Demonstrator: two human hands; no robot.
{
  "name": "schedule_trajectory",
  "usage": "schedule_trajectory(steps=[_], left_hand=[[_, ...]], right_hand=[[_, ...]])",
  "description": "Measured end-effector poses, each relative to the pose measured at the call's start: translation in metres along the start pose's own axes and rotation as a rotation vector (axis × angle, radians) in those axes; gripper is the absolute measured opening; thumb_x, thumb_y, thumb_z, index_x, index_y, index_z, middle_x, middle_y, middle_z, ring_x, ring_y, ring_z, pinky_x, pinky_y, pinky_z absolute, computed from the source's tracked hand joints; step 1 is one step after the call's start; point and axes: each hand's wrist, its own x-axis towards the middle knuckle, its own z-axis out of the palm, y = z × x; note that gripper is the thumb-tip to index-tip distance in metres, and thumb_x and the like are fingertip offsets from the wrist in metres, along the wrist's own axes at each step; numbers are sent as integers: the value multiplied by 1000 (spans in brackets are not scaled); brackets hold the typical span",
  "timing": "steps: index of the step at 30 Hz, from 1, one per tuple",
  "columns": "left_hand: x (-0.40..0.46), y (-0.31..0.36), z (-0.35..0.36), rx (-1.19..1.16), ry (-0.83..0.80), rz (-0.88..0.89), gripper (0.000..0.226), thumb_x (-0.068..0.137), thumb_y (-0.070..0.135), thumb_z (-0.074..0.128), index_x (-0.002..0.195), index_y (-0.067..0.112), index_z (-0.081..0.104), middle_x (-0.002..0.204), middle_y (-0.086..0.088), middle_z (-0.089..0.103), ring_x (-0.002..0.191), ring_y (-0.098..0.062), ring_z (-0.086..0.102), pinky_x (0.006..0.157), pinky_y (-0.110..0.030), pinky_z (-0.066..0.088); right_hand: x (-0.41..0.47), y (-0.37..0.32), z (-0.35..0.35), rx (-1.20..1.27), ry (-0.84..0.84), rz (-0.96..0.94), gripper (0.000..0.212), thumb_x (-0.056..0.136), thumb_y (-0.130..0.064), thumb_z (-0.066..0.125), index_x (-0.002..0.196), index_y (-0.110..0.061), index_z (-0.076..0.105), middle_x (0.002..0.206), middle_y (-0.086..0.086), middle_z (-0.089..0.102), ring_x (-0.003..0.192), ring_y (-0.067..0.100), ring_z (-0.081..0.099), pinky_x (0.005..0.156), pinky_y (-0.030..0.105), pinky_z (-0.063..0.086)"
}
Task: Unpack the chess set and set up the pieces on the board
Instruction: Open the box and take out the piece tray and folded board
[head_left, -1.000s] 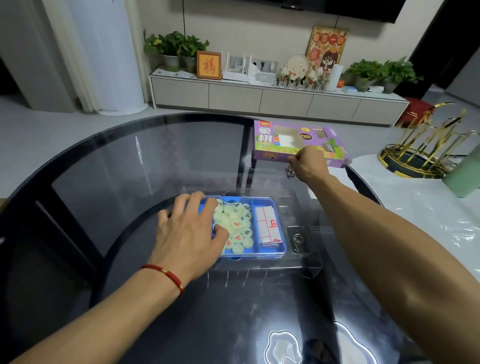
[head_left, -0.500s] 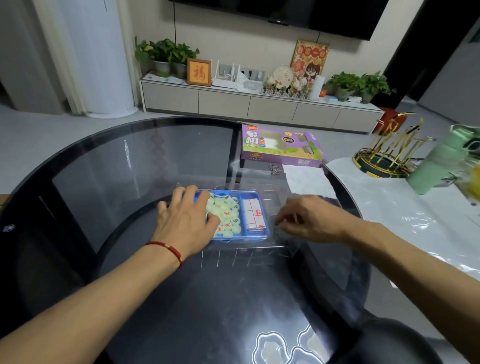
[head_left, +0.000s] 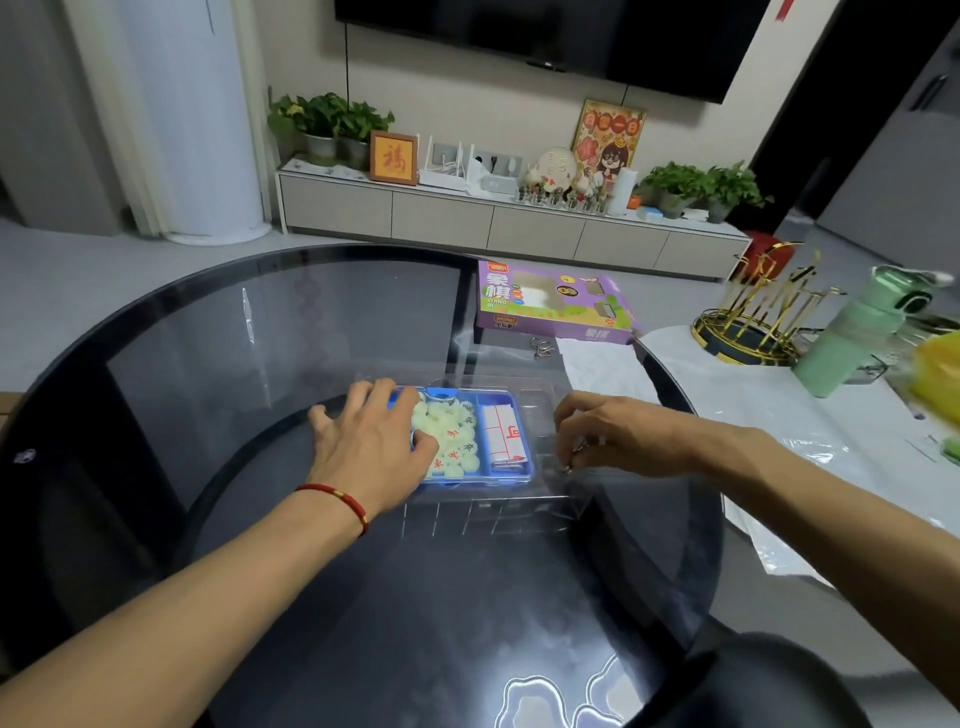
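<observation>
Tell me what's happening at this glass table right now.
A person is unpacking a Chinese chess set. Their left hand rests flat on the blue tray of pale round pieces, which sits in clear plastic packaging. Their right hand is pinching the packaging's right side. The purple box lies farther back. No pieces are set out yet.

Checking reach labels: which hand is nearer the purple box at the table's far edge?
Right. The right hand is on the clear packaging, below and slightly right of the purple box. The left hand rests on the blue tray, farther to the lower left.
</observation>
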Motion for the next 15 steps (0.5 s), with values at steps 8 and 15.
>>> schedule_trajectory(steps=[8,15], left_hand=[[1,2,2,-28,-5,7,47,95,44,38,139,27,42,143,6,38,133,-15,30,105,-51,34],[1,1,4,-42,2,9,46,96,45,37,139,28,40,143,7,35,134,-14,28,107,-49,35]], right_hand=[[59,27,-15,175,588,260,10,92,-16,71,99,-13,78,92,-1,75,73,9,62,62,8,42],[173,58,-10,199,652,548,14,88,-4,67,95,-6,78,90,13,75,82,27,69,77,36,58]])
